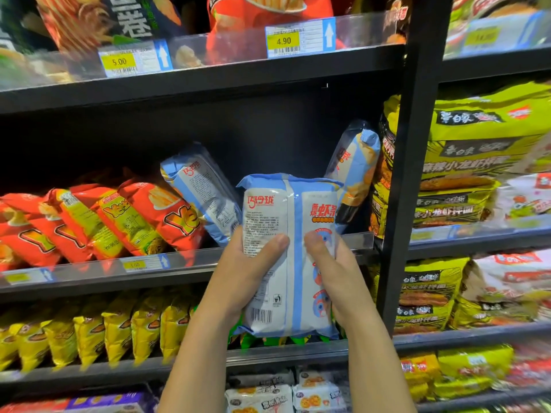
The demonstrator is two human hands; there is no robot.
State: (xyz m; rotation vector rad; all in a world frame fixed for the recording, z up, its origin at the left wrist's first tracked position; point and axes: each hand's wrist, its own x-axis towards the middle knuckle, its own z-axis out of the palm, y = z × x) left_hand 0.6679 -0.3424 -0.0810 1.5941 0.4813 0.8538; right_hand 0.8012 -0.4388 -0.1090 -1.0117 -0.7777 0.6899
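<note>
Left hand and right hand grip blue bag.

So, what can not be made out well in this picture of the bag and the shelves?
Front of the blue-and-white bag: the head view shows only its back.
Fingers of the left hand and right hand: hidden behind the bag; only the thumbs show.
The yellow price label: blurred, unreadable.
</note>
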